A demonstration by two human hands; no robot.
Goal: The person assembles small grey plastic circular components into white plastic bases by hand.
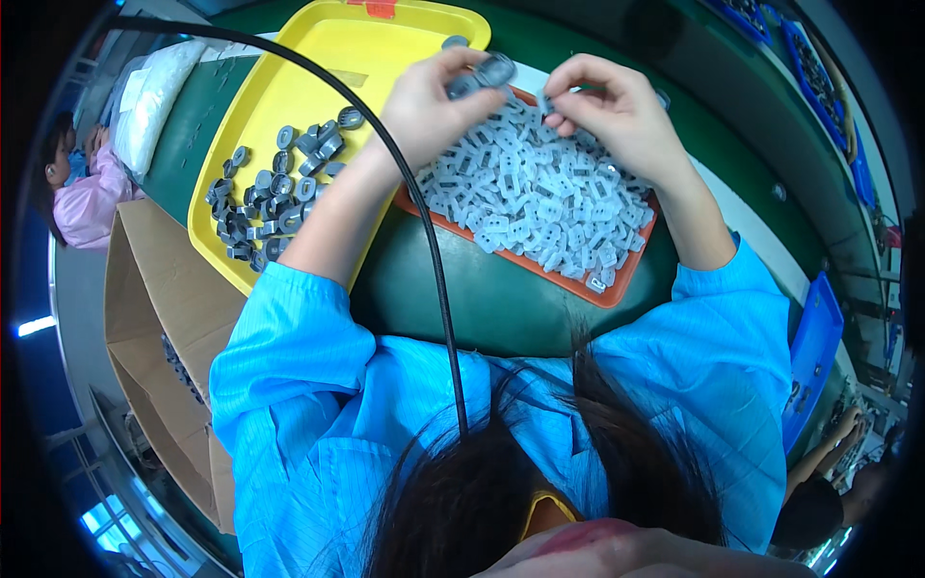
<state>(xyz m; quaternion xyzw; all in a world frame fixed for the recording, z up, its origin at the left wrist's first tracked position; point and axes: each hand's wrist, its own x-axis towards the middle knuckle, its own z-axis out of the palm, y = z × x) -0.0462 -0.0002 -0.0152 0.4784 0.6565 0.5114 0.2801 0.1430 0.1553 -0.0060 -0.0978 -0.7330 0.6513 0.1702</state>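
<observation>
My left hand is closed round grey round plastic caps, held above the far end of an orange tray. Just to its right, my right hand pinches a small pale translucent piece between thumb and fingertips. The two hands are close together but apart. Under them the orange tray is heaped with many small translucent plastic pieces. A yellow tray stands to the left, with a pile of dark grey caps in its nearer half.
An open cardboard box stands at the left, with dark parts inside. Behind it are a white plastic bag and a person in pink. A black cable crosses the view. Blue trays line the right, where another person's arm shows.
</observation>
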